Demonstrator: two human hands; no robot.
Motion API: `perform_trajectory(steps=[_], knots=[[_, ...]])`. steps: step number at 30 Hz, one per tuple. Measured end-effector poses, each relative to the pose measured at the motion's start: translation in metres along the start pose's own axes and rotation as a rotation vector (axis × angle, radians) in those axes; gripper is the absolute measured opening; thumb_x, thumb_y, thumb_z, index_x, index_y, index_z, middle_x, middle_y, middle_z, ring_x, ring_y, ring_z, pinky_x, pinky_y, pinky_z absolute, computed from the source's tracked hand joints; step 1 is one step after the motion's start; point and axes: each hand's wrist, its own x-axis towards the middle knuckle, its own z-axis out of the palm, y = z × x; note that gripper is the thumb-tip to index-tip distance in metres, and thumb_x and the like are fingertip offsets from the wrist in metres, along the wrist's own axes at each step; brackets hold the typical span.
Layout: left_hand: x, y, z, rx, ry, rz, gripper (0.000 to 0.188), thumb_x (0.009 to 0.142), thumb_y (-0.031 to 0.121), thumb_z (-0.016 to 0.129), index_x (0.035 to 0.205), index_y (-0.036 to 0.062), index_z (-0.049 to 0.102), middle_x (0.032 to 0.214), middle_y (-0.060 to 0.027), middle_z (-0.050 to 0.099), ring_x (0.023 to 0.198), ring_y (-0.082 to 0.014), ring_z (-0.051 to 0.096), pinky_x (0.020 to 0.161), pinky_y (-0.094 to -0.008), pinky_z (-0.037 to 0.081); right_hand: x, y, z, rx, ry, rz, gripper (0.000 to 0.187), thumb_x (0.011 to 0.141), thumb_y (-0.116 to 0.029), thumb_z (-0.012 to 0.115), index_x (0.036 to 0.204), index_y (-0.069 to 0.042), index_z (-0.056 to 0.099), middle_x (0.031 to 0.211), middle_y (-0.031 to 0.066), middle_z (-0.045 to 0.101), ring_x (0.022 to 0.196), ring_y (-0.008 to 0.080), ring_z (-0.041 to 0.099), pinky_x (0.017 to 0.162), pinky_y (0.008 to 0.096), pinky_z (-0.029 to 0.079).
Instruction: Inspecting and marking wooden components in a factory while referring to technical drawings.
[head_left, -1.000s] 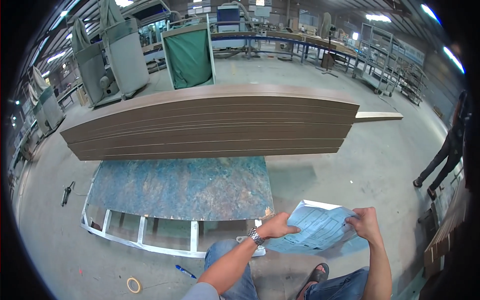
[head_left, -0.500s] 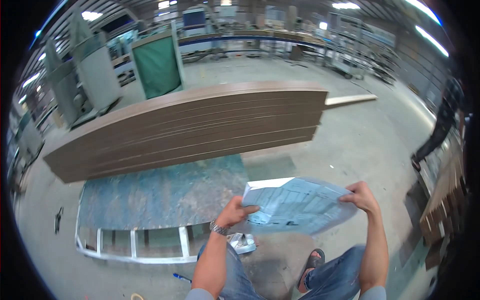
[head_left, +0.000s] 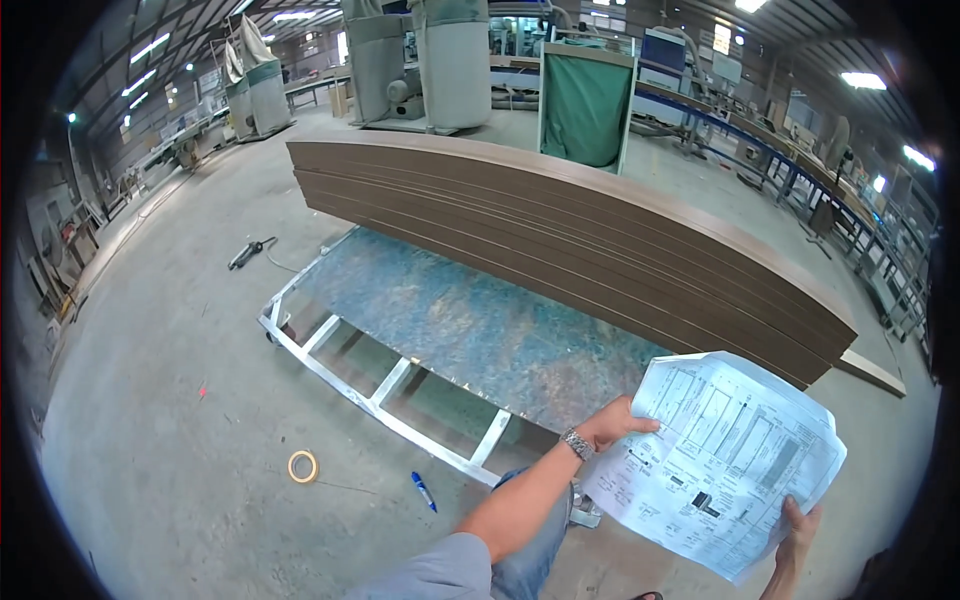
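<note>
Paper (head_left: pixel 740 435) at lower right, held between left hand (head_left: pixel 608 425) at its left edge and right hand (head_left: pixel 797 530) at its lower right edge. Panel (head_left: pixel 450 320) on frame (head_left: pixel 375 410), left of paper. Stack of boards (head_left: pixel 560 250) runs along panel's far side, going past its right part. Plank (head_left: pixel 872 374) by stack's right end. Tool (head_left: pixel 246 256) on floor (head_left: pixel 180 360), left of frame. Tape roll (head_left: pixel 303 480) and pen (head_left: pixel 424 491) on floor, near side of frame, tape left of pen. Curtain (head_left: pixel 585 110) behind stack; bench (head_left: pixel 785 165) behind, farther right.
</note>
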Motion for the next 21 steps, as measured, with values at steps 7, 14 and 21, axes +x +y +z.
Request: perform_trajectory(steps=[7, 14, 21], knots=[[0.013, -0.022, -0.03, 0.314, 0.152, 0.029, 0.032, 0.086, 0.014, 0.076, 0.111, -0.0069, 0.072, 0.102, -0.0146, 0.075, 0.09, -0.0169, 0.07, 0.083, -0.0331, 0.054, 0.02, 0.009, 0.016, -0.154, 0.079, -0.126, 0.034, 0.087, -0.011, 0.071, 0.113, 0.01, 0.063, 0.102, 0.0131, 0.07, 0.087, 0.0185, 0.066, 0.084, 0.0323, 0.052], [0.008, -0.008, -0.053, 0.352, 0.391, 0.053, 0.037, 0.084, 0.015, 0.077, 0.112, -0.0087, 0.07, 0.099, -0.0168, 0.075, 0.086, -0.0195, 0.071, 0.077, -0.0345, 0.055, 0.078, 0.032, 0.019, -0.693, 0.366, -0.33, 0.018, 0.094, -0.01, 0.064, 0.101, 0.005, 0.067, 0.084, 0.0032, 0.067, 0.07, 0.0104, 0.059, 0.067, 0.0264, 0.05], [-0.015, -0.05, -0.123, 0.208, 0.813, 0.065, 0.034, 0.081, 0.017, 0.077, 0.099, -0.0113, 0.072, 0.093, -0.0196, 0.075, 0.08, -0.0255, 0.074, 0.072, -0.0385, 0.055, 0.045, -0.012, 0.142, -0.437, 0.213, -0.525, 0.013, 0.096, -0.007, 0.061, 0.09, 0.003, 0.066, 0.075, 0.0008, 0.061, 0.065, 0.0081, 0.054, 0.06, 0.0254, 0.046]])
